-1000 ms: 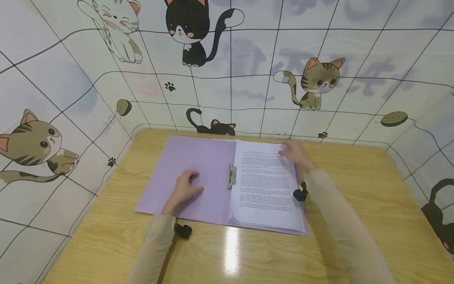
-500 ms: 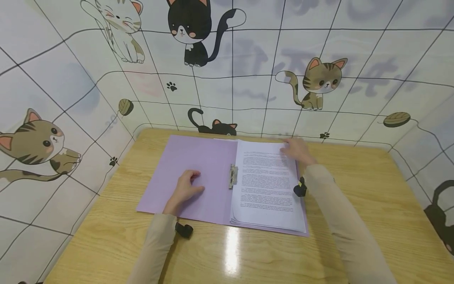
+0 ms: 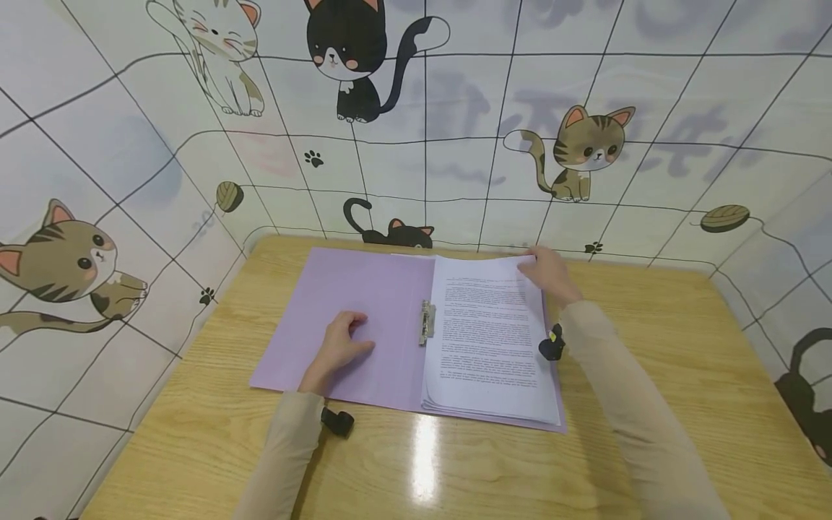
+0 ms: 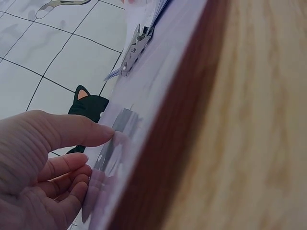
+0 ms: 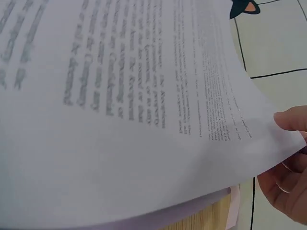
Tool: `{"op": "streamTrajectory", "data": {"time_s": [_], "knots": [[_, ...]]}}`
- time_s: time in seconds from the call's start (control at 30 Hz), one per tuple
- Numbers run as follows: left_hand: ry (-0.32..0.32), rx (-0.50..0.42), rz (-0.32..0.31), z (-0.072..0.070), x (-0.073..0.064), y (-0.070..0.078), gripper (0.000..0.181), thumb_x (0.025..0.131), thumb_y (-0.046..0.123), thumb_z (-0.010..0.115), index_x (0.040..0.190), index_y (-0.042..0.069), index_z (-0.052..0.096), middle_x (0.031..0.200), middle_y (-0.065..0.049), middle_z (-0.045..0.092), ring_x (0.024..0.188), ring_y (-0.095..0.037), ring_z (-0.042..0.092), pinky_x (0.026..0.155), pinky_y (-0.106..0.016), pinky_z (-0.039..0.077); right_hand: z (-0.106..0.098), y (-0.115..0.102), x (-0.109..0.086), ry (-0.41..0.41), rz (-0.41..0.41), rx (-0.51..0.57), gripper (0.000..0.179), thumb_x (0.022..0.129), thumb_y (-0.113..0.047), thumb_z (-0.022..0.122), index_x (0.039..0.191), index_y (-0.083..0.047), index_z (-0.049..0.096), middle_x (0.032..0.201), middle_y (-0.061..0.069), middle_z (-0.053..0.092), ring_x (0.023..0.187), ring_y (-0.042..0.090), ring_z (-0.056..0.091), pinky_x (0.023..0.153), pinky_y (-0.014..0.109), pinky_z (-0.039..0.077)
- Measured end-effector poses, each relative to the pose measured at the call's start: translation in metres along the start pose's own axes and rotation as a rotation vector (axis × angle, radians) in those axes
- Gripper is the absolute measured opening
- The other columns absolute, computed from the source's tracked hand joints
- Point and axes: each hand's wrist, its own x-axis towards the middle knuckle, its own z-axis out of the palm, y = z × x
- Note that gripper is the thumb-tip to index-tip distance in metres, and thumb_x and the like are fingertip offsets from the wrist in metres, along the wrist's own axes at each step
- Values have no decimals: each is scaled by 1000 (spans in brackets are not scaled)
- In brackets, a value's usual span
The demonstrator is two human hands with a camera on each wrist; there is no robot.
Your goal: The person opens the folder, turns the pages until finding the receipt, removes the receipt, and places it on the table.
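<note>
Right hand (image 3: 549, 276) pinches a sheet (image 3: 490, 332) by its far corner. Left hand (image 3: 338, 342) curves loosely over the folder (image 3: 383, 289); tabletop (image 3: 663, 339) borders its edges.

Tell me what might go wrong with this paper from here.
The right hand pinches only a corner of the top sheet, which bows in the right wrist view, so it might crease or slip free.
I can't tell whether the metal clip grips this sheet; if it does, pulling could tear the paper at that edge.
If it doesn't, the sheet could slide out of line.
</note>
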Motion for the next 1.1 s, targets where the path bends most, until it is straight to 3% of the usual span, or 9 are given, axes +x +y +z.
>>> {"op": "streamTrajectory", "data": {"time_s": [0.17,0.27,0.4,0.53,0.83,1.1], "knots": [[4,0,4,0,1,0,46,67,-3,75,109,-10,56,110,-22,55,104,-35,52,94,-43,43,-4,-1,-7,-15,86,278,37,92,-15,52,121,8,51,115,24,54,98,30,49,79,35,40],[5,-2,5,0,1,-1,47,67,-3,75,109,-10,56,110,-22,55,105,-35,52,94,-43,42,-8,-4,-10,-77,141,386,48,92,-15,53,132,8,43,120,26,53,100,30,54,81,33,45],[-1,-7,3,1,0,-1,47,68,-3,75,110,-10,55,111,-23,55,106,-35,51,95,-44,42,-14,-5,-15,-192,192,431,53,92,-18,54,137,4,40,124,25,54,98,26,58,78,31,49],[-4,-8,8,1,0,0,47,68,-3,75,110,-11,55,111,-23,55,106,-36,51,95,-44,42,-18,-3,-24,-281,192,461,51,92,-21,55,136,2,42,123,23,55,92,22,61,76,31,49],[5,-18,30,2,-2,-1,46,68,-4,75,109,-10,56,110,-23,55,105,-36,52,94,-45,42,-21,-11,-51,-361,134,608,48,92,-17,56,130,9,43,113,20,61,82,18,66,73,34,53],[7,-18,29,2,-1,-3,46,68,-4,75,109,-10,56,110,-23,55,105,-36,52,94,-44,42,-23,-29,-67,-399,102,644,50,93,-19,54,136,2,40,117,21,59,87,21,65,74,36,53]]}}
